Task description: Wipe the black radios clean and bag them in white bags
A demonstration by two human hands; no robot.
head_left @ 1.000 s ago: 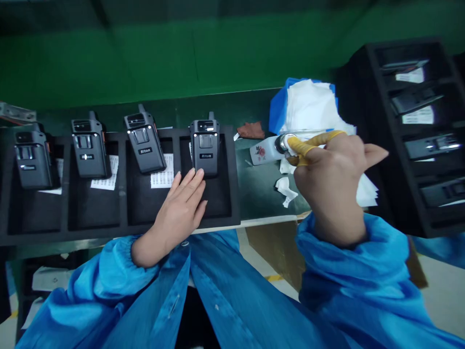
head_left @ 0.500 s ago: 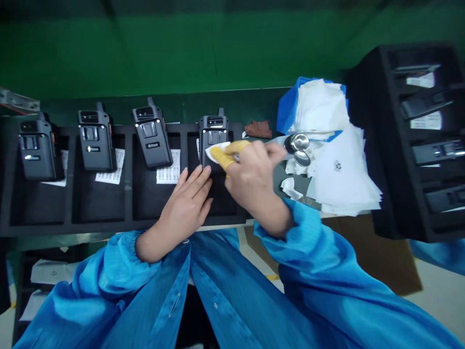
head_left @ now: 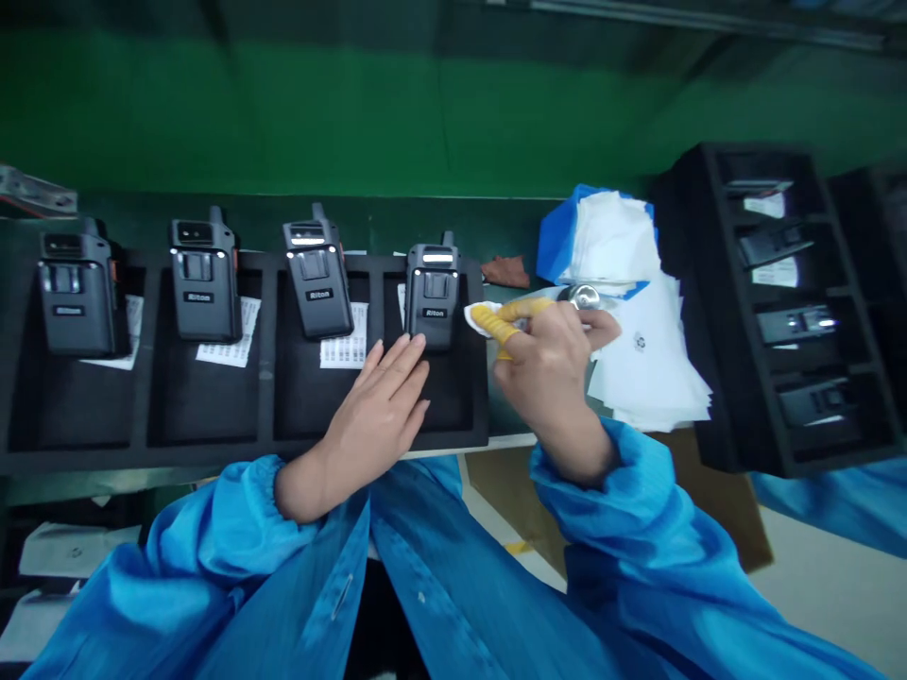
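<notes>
A black two-way radio (head_left: 434,297) labelled "Riton" rests in the rightmost compartment of a black foam tray (head_left: 304,442). My left hand (head_left: 374,406) lies flat with fingers stretched out, its fingertips at the lower edge of that radio. Yellow finger covers wrap some fingers of my right hand (head_left: 545,364). That hand pinches a small white wipe (head_left: 483,319) just right of the tray, apart from the radio. Beyond its knuckles stands a round metal container (head_left: 585,297), partly hidden by the hand.
Several more radios (head_left: 205,283) sit in the tray's other compartments beside white label sheets (head_left: 345,338). A brown cloth (head_left: 505,272) lies behind my right hand. Further right are a blue box (head_left: 556,244) of white sheets, a stack of white bags (head_left: 641,364) and another black tray (head_left: 715,378) holding devices.
My right hand has lifted the wipe off the radio and moved right, uncovering the radio's label. The left hand stays at the radio's lower edge. The view has shifted slightly.
</notes>
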